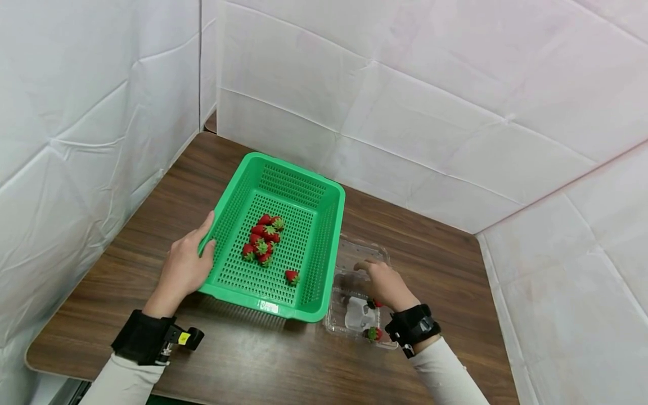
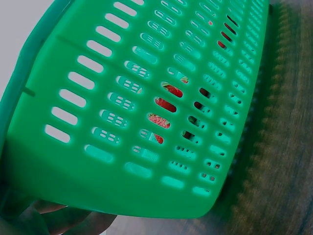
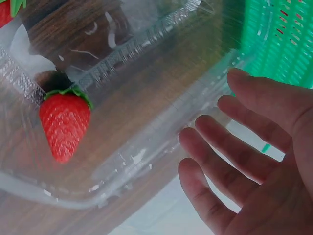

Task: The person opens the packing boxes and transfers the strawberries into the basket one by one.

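A dark wood-grain table (image 1: 243, 360) fills the scene, walled round by creased white sheeting (image 1: 455, 101). On it sits a green plastic basket (image 1: 324, 236), rectangular, its floor and walls pierced with rows of slots; a small white label on its near rim is too small to read. At the basket's 9 o'clock the left hand (image 1: 184, 269) grips the rim, thumb hooked inside. At its 4 o'clock, touching its right wall, lies a clear ribbed plastic clamshell punnet (image 1: 354, 320), where the right hand (image 1: 385, 284) rests over the tray with fingers straight and slightly spread, holding nothing. A cluster of red strawberries (image 1: 262, 242) lies mid-basket, with a lone strawberry (image 1: 291, 276) at their 5 o'clock. The left wrist view shows the basket's outer wall close up, red fruit glimpsed through the slots. The right wrist view alone shows a seeded, green-capped strawberry in the punnet (image 3: 63, 125) beside the open fingers (image 3: 230, 137).
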{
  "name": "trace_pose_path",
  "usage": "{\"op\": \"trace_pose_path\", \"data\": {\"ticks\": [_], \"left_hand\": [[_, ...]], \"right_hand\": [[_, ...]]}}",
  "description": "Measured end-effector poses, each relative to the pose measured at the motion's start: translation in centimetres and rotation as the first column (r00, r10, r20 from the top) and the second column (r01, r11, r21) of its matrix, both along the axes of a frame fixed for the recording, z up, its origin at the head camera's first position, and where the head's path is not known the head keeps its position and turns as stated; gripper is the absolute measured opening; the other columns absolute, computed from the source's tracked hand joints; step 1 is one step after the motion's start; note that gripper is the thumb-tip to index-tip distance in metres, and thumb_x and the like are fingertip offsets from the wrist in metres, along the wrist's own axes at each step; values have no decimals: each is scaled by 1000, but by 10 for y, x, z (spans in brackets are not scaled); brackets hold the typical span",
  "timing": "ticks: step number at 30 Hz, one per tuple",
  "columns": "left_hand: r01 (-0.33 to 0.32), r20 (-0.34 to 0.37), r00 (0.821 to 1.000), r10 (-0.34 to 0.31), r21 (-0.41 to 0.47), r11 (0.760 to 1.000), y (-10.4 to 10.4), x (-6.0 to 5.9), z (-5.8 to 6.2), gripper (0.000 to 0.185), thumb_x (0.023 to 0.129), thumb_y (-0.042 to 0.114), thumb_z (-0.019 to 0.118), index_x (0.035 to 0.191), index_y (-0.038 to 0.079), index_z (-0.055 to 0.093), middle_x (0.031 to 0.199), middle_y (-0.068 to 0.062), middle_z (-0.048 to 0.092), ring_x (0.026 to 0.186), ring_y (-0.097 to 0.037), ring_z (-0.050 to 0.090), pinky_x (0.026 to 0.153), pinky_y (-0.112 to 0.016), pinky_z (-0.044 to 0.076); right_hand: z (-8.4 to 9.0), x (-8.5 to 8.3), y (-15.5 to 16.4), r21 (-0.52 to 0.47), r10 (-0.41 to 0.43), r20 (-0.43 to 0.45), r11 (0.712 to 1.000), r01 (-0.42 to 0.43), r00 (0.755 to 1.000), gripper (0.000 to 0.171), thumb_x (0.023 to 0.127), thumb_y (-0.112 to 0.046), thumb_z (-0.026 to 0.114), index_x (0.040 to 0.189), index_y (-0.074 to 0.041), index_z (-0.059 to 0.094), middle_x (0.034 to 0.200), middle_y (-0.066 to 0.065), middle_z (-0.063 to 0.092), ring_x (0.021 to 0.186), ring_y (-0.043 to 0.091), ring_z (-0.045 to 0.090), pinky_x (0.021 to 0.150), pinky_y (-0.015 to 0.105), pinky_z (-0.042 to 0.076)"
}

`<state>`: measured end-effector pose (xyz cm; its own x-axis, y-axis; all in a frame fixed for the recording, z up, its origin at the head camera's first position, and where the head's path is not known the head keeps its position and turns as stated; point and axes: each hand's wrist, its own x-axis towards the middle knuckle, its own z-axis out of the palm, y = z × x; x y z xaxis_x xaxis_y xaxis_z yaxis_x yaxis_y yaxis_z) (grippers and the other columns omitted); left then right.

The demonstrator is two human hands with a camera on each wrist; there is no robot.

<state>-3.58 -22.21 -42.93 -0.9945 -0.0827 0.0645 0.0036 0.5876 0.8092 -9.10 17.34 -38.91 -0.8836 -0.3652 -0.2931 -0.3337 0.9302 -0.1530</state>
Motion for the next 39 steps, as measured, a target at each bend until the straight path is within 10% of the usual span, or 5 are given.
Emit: {"op": "trace_pose_path", "data": {"ticks": [10, 17, 23, 28, 39], "left_hand": [[-2, -15, 1000, 2, 6, 1000, -1, 1, -1, 60, 102, 12, 45, 156, 20, 19, 142, -32, 45, 123, -53, 46, 92, -68, 40], [2, 0, 1000, -2, 6, 1000, -1, 1, -1, 60, 103, 13, 44, 156, 21, 18, 143, -32, 43, 125, -53, 44, 93, -69, 38], [0, 6, 1000, 0, 6, 1000, -1, 1, 0, 60, 103, 13, 44, 156, 22, 17, 144, -32, 43, 126, -53, 43, 94, -69, 38], [0, 6, 1000, 0, 3, 1000, -1, 1, 0, 60, 102, 13, 45, 156, 22, 18, 144, -32, 43, 126, -53, 44, 94, -69, 38], [4, 2, 1000, -4, 5, 1000, -1, 0, 0, 60, 102, 14, 45, 156, 22, 18, 143, -32, 43, 126, -53, 44, 94, -69, 38]], "right_hand": [[11, 14, 8, 16, 4, -72, 1000, -3, 997, 20, 91, -15, 67, 110, -8, 69, 104, 9, 69, 80, 18, 65, 68, 34, 52], [11, 26, 18, 38, -46, -16, 998, 47, 999, 14, 97, -13, 58, 96, -11, 72, 67, 2, 58, 51, 8, 36, 51, 25, 27], [4, 37, 19, 56, -81, -10, 995, 81, 997, 17, 90, -18, 68, 104, -11, 73, 81, 6, 69, 55, 11, 54, 53, 26, 38], [-5, 43, 17, 85, -94, -18, 992, 95, 995, 11, 90, -24, 69, 89, -13, 70, 53, -3, 37, 47, 11, 37, 51, 28, 28], [-18, 51, 14, 72, -81, -72, 994, 86, 994, 28, 89, -27, 69, 109, -8, 72, 85, 5, 70, 59, 13, 56, 66, 39, 49]]}}
